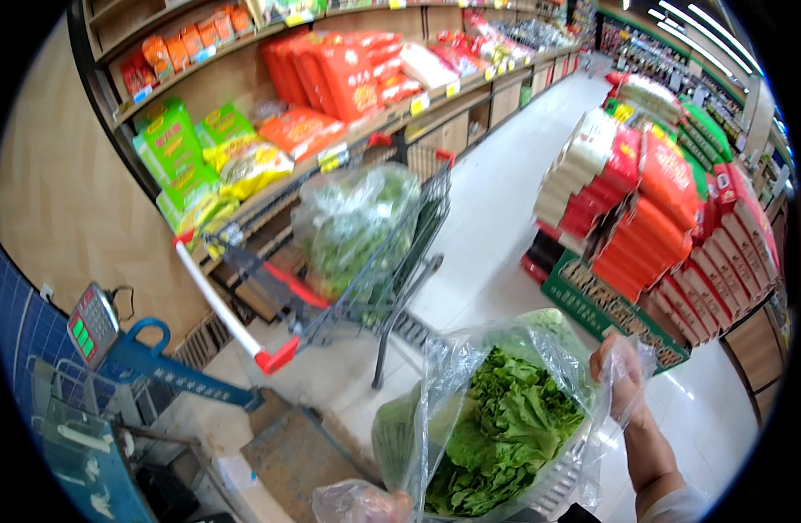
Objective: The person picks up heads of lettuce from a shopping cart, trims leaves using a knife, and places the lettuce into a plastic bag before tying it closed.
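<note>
A large clear plastic bag (449, 372) stands open low in the picture, with leafy green lettuce (515, 425) inside it. My right hand (616, 372) grips the bag's rim on the right side. At the bottom edge, my left hand (374, 506) holds the bag's near left edge, with plastic film covering part of the hand. Beneath and around the bag shows a light plastic crate (564, 480), only partly visible. More green produce in clear plastic (397, 431) lies beside the lettuce bag on the left.
A shopping cart (224, 301) holds a bag of greens (361, 229). At left is a platform scale (309, 464) with a display (89, 327). Shelves (433, 98) with packaged goods run along the back; stacked red and white sacks (662, 209) stand at right beside a tiled aisle (492, 157).
</note>
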Demonstrator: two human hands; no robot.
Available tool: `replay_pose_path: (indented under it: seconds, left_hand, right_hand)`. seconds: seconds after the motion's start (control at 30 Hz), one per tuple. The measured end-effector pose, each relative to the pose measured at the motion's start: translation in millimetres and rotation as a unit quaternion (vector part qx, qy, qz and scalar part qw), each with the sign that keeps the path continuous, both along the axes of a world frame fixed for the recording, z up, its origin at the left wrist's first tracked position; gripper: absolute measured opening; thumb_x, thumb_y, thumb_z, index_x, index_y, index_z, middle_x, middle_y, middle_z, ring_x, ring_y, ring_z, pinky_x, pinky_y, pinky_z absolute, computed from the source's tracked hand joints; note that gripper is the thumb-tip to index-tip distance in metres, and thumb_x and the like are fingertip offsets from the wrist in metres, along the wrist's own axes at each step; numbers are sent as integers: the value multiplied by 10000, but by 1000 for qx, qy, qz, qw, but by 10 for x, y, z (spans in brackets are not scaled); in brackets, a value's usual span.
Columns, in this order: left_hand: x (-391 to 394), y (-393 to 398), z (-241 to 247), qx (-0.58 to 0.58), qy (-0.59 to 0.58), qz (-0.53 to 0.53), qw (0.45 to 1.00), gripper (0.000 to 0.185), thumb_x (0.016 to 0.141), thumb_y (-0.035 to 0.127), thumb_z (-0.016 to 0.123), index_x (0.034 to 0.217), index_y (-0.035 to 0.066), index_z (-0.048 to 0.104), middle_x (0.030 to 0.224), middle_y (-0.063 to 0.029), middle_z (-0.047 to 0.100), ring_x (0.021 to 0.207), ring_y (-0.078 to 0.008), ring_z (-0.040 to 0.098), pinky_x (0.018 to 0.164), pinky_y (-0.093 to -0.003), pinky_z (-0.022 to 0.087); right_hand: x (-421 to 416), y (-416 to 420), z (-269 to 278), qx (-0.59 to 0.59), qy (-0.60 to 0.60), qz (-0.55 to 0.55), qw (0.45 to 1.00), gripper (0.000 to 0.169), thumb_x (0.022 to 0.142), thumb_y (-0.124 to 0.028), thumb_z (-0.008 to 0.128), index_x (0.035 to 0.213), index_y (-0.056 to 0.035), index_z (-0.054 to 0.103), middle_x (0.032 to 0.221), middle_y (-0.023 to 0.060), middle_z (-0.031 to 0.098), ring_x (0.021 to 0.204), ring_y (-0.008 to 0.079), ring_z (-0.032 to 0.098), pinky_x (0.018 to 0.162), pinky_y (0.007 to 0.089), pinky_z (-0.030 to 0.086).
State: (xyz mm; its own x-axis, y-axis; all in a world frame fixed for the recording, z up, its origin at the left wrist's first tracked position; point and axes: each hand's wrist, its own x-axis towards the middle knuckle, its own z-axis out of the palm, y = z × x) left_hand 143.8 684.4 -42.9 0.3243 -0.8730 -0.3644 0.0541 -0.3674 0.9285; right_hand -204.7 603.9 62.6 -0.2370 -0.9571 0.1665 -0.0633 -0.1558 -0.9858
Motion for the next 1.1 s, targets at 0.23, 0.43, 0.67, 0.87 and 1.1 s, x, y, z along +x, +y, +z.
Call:
replay_pose_path:
  seconds: [0.23, 0.43, 0.67, 0.87, 1.1]
  left_hand:
    - [-1383, -2416, 1236, -330, 493, -200, 780, 170, 942, 215, 488, 972, 50, 515, 820, -52, 492, 663, -140, 425, 611, -302, 367]
    - [-1804, -3735, 2624, -485, 640, -296, 517, 38, 937, 109, 496, 925, 87, 468, 764, -2, 403, 577, -97, 325, 563, -277, 305]
    - [-1843, -5055, 3673, -630, 598, -281, 408, 292, 924, 48, 515, 1213, 53, 476, 1031, -32, 561, 842, -93, 524, 690, -260, 441]
    - [-1504, -5915, 4518, -743, 378, -23, 552, 244, 962, 151, 506, 729, 83, 529, 576, 71, 418, 480, -24, 345, 436, -224, 285]
    - [-912, -6383, 4493, -795, 151, 64, 584, 274, 1009, 274, 381, 816, 105, 478, 621, 52, 365, 462, -48, 248, 431, -246, 236]
  right_hand:
    - [-858, -1237, 1521, -278, 68, -72, 955, 182, 893, -251, 540, 828, -93, 476, 668, -16, 388, 558, 93, 351, 510, 230, 278]
    - [-1188, -2423, 2552, -371, 46, -182, 909, 190, 909, -269, 568, 855, -98, 507, 645, -46, 367, 553, 60, 341, 483, 228, 250]
    - [-1347, -3830, 3318, -439, 18, -147, 886, 165, 915, -248, 558, 875, -94, 515, 671, -36, 404, 575, 63, 376, 498, 227, 285]
    - [-1317, -5481, 3216, -438, -64, -26, 896, 145, 920, -230, 549, 891, -91, 521, 694, -27, 436, 594, 66, 406, 511, 226, 315]
    - [-763, -7100, 3111, -406, -206, 134, 880, 123, 926, -209, 538, 910, -87, 529, 720, -17, 474, 616, 70, 441, 527, 225, 349]
